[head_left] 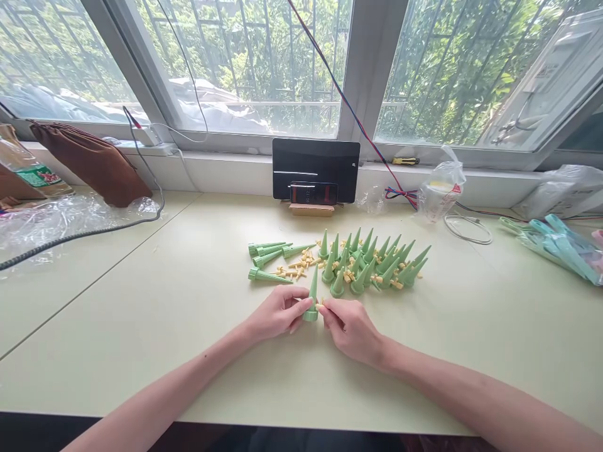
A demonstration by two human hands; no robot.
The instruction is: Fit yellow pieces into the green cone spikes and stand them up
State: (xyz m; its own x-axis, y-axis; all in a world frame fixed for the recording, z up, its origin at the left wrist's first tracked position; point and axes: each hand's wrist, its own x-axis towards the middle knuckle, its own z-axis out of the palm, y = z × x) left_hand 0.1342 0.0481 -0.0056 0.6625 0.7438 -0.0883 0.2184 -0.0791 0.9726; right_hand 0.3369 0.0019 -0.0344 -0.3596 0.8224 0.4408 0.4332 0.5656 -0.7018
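Head camera view: a person's two bare hands meet over a pale table [141, 301], near its front edge. The left hand [281, 311] has its thumb and fingers closed on the lower part of a green cone [313, 292], which stands nearly upright, tip up and wide collar down; whether the collar rests on the table cannot be told. The right hand [355, 328] pinches a small yellow piece [321, 305] between thumb and forefinger, just beside the cone's lower end; whether the two parts touch is too small to tell. Its other fingers are curled in.

Behind the hands, to the right, stands a close cluster of upright green cones [358, 281], with bits of yellow showing among them. Left of that cluster lie loose yellow pieces [298, 272] in a small heap, and beside them several green cones lying on their sides [268, 257], most with their collars to the left.

Farther back, a phone [325, 193] leans before a dark tablet [315, 154], with a cardboard piece [311, 210] at its foot. A brown bag [92, 160] sits at the left, and plastic-wrapped blue items [560, 245] lie at the far right.
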